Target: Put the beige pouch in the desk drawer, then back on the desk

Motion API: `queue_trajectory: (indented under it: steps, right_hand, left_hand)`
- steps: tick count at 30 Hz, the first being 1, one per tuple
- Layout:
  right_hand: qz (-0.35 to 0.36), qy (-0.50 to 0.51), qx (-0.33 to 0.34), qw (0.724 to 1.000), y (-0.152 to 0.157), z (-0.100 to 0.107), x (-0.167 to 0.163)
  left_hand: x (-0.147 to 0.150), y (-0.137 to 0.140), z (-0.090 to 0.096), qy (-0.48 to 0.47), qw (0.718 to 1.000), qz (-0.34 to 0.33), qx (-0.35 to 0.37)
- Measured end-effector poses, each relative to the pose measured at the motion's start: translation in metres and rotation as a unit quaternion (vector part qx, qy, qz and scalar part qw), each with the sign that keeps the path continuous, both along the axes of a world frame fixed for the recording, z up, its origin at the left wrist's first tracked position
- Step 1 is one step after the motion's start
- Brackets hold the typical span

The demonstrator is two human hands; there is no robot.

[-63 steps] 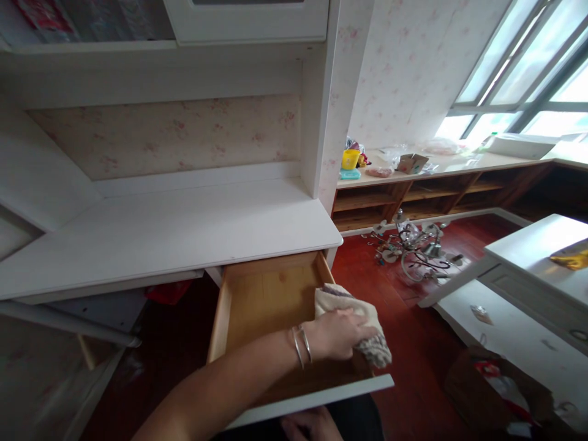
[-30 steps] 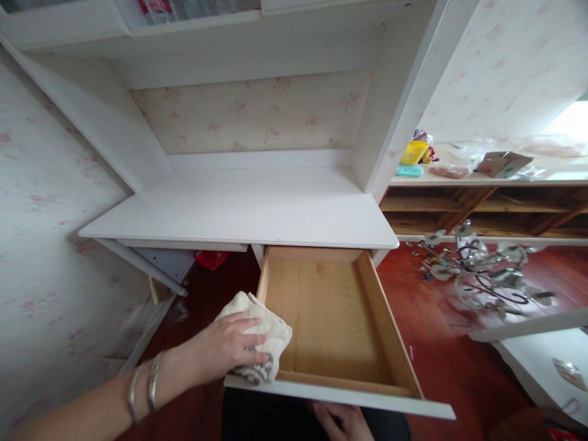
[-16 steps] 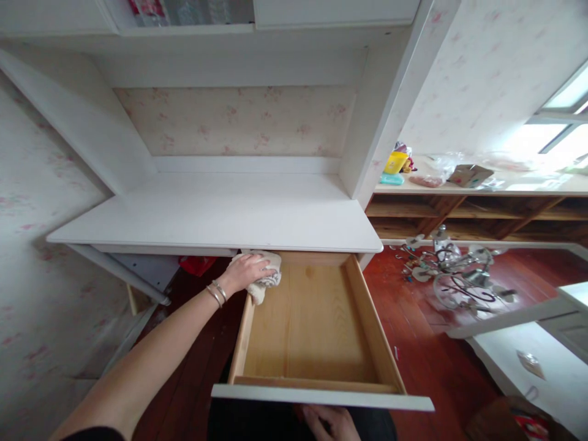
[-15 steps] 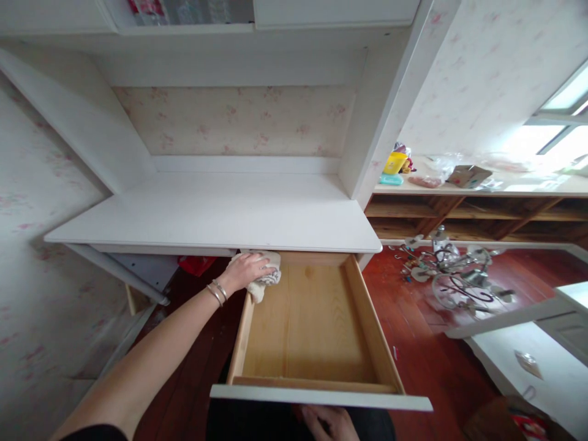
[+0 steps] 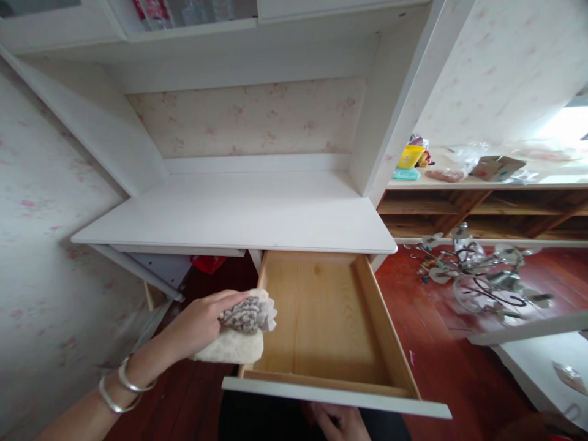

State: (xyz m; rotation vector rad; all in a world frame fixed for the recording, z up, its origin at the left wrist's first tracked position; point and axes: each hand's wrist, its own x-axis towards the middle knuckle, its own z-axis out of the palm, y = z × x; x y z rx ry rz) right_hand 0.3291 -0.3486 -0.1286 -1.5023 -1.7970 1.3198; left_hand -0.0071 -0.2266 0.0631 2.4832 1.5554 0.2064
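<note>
In the head view, the left hand (image 5: 202, 321) is clenched around a cream and grey cloth (image 5: 239, 331), pressing it against the top of the left side wall of the open wooden drawer (image 5: 321, 318), near the drawer's near-left corner. Two silver bangles (image 5: 120, 392) sit on that wrist. The right hand (image 5: 337, 422) shows only partly at the near edge, under the drawer's white front panel (image 5: 335, 397); I cannot tell whether it grips anything. The drawer hangs out from under the white desk top (image 5: 239, 214). To the far right, a yellow container (image 5: 410, 156) and a cardboard box (image 5: 496, 166) stand on a shelf unit (image 5: 482, 208), and a metal chandelier (image 5: 482, 275) lies on the red floor (image 5: 436, 343).
</note>
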Motion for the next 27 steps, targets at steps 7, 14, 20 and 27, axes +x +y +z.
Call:
queue_trajectory:
  steps: [7,14,20,27]
  right_hand:
    - [-0.050,0.008,0.000,0.999,0.030,0.012,-0.009]
    - [-0.075,0.027,0.024,0.997,0.069,0.013,-0.013]
    - [-0.088,0.014,0.038,0.995,0.083,0.011,-0.015]
    - [-0.171,-0.173,0.276,0.930,0.076,0.031,-0.007]
  left_hand:
    - [0.000,-0.037,0.018,0.042,0.973,0.103,0.201]
    - [0.072,-0.065,-0.061,0.084,0.972,0.080,0.203]
    - [0.121,-0.057,-0.066,0.101,0.965,0.083,0.226]
    - [0.248,-0.047,-0.074,0.020,0.974,-0.059,0.217]
